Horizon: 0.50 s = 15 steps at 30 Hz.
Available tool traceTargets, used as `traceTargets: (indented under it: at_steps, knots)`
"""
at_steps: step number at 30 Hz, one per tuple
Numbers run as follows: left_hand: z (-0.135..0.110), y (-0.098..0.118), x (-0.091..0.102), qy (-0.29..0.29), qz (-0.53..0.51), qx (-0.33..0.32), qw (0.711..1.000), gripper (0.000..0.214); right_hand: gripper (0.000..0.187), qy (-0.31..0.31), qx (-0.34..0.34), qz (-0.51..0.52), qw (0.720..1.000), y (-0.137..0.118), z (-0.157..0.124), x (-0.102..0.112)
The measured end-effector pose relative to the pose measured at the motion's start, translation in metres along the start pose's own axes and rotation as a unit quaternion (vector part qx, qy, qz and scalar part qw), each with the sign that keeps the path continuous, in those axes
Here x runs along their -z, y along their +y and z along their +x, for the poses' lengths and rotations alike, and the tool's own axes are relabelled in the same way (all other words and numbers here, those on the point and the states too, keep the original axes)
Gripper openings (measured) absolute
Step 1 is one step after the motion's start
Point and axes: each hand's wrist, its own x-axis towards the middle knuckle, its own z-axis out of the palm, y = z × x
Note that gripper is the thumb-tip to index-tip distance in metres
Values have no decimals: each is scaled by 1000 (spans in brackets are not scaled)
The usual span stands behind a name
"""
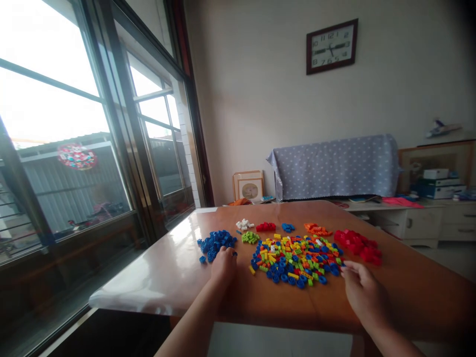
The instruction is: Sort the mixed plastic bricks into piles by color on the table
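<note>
A big mixed pile of small coloured bricks (295, 259) lies in the middle of the brown table (409, 292). Sorted heaps surround it: blue (215, 243), white (244, 224), lime green (250, 237), small red (265, 226), small blue (287, 227), orange (317, 229) and a larger red heap (357, 245). My left hand (223, 264) rests at the near edge of the blue heap, fingers curled over blue bricks. At the mixed pile's right edge, my right hand (362, 290) pinches its fingertips on a small piece I cannot name.
Tall windows (74, 148) run along the left. Behind the table stand a cloth-covered piece of furniture (334, 166), a low white cabinet (420, 220) with boxes, and framed pictures (248, 186) on the floor. A wall clock (331, 46) hangs above.
</note>
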Motion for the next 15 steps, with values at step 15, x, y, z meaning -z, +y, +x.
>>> traceTargets:
  at_steps: [15]
  knots:
    - [8, -31, -8, 25, -19, 35, 999, 13, 45, -2, 13, -21, 1000, -3, -3, 1]
